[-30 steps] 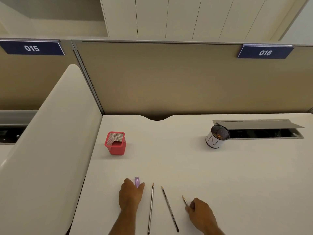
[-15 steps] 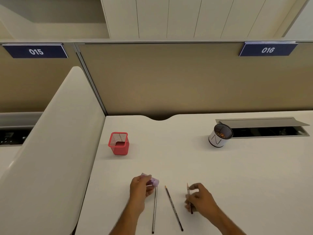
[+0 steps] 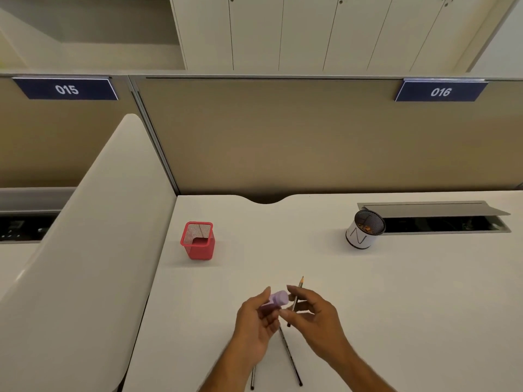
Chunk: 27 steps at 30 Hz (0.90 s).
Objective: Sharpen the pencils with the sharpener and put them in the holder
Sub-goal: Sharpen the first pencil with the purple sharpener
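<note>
Above white desk (image 3: 396, 292), left hand (image 3: 254, 323) gripping sharpener (image 3: 276, 301), right hand (image 3: 314, 321) pinching pencil (image 3: 297, 295).

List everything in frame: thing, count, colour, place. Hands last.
Square mesh pencil holder: 1, red, desk far left, upright.
Round mesh cup with white band: 1, black and white, desk far right beside the cable hatch, something orange inside.
Cylindrical plastic sharpener: 1, lilac, held above the desk.
Held pencil: 1, dark with a wooden tip, tip pointing away.
Pencils lying on desk: 2, dark, near edge, partly under the hands.
Cable hatch: 1, grey, flap open, far right.
Number plates: 2, navy, 015 and 016, on the partition.
White desk: 1.
Left hand: grips the sharpener.
Right hand: pinches the held pencil.
</note>
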Motion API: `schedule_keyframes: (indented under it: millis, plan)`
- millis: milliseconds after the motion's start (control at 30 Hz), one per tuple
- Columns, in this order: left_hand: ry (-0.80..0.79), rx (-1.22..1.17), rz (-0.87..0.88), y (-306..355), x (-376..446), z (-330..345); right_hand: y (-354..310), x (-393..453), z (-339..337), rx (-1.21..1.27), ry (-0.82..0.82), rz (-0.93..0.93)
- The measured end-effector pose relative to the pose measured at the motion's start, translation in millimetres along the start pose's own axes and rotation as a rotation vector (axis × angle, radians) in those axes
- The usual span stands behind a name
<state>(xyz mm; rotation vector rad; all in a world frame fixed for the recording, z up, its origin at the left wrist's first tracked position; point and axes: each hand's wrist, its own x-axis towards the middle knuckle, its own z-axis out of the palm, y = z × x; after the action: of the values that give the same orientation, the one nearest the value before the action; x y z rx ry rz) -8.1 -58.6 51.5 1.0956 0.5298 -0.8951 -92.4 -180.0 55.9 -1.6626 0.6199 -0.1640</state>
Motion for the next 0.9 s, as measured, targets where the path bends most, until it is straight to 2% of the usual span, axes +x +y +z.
schedule_keyframes:
  millis: [133,233,400,533,767,900]
  plan:
    - [-0.067,0.009,0.002,-6,-12,4,-7,-2,1,0.039,0.039,0.004]
    - [-0.133,0.078,0.085,-8,-15,2,-10,0,-2,0.091,0.054,0.025]
    - [-0.249,0.502,0.387,-6,-12,-3,-10,2,-14,0.142,0.037,0.051]
    - [-0.276,0.729,0.506,-8,-10,-4,-8,3,-19,0.134,0.038,0.072]
    - [-0.221,0.821,0.593,-8,-8,-1,-22,6,-22,0.155,0.035,0.050]
    - [-0.249,0.841,0.605,-7,-2,-3,-27,14,-29,0.199,-0.011,0.155]
